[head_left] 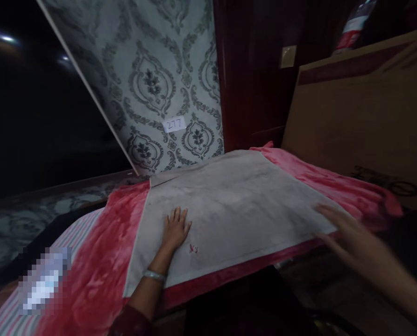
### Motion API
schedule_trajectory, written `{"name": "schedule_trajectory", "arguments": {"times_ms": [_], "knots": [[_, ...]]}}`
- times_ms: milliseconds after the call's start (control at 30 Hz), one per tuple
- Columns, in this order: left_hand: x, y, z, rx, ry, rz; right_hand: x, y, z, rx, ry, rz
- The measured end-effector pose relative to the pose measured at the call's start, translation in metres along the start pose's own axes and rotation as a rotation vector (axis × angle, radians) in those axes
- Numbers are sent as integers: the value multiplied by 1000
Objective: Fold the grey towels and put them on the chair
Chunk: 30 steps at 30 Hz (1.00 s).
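A grey cloth (222,200), much like a towel, lies spread out over a red and pink plush blanket (99,261). My left hand (176,229) rests flat on the cloth's left part with the fingers spread; a bracelet circles the wrist. Just right of that hand is a small red mark (193,248) on the cloth. At the cloth's right edge is my right hand (348,233), smeared by motion, its thumb apart from its outstretched fingers. It holds nothing I can see; whether it touches the cloth I cannot tell.
A large cardboard box (362,121) stands at the right, with a red-labelled bottle (353,30) above its top edge. Patterned wallpaper (152,84) bears a paper numbered 277 (174,123). A dark screen-like panel (43,107) is at left, above striped fabric (78,233).
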<state>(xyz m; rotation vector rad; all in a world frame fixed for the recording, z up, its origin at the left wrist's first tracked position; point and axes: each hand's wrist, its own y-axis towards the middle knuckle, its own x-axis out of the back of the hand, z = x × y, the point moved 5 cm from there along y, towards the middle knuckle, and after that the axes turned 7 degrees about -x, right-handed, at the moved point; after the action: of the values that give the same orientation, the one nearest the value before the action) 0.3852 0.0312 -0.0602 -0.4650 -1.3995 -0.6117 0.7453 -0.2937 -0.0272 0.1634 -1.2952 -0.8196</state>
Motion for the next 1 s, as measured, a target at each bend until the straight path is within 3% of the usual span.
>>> {"name": "schedule_trajectory", "arguments": {"times_ms": [167, 267, 400, 567, 667, 733, 867, 933, 1000], "knots": [[4, -7, -5, 44, -66, -32, -119, 51, 107, 326, 145, 388], [3, -16, 3, 122, -74, -38, -171, 69, 149, 375, 84, 512], [-4, -31, 35, 260, -55, 36, -202, 78, 157, 369, 43, 566], [-7, -33, 97, 399, -8, 109, -219, 94, 126, 436, 79, 605], [-2, -5, 116, 427, -32, 104, -233, 130, 105, 390, 35, 566], [2, 28, 110, 328, -61, 63, -246, 158, 101, 336, -17, 529], [-4, 107, 80, 40, -179, 57, -276, 201, 122, 283, -66, 528], [-10, 141, 79, -1, -209, 53, -292, 215, 136, 321, -50, 564], [-16, 166, 94, 36, -191, 49, -305, 230, 138, 368, -20, 572]]}}
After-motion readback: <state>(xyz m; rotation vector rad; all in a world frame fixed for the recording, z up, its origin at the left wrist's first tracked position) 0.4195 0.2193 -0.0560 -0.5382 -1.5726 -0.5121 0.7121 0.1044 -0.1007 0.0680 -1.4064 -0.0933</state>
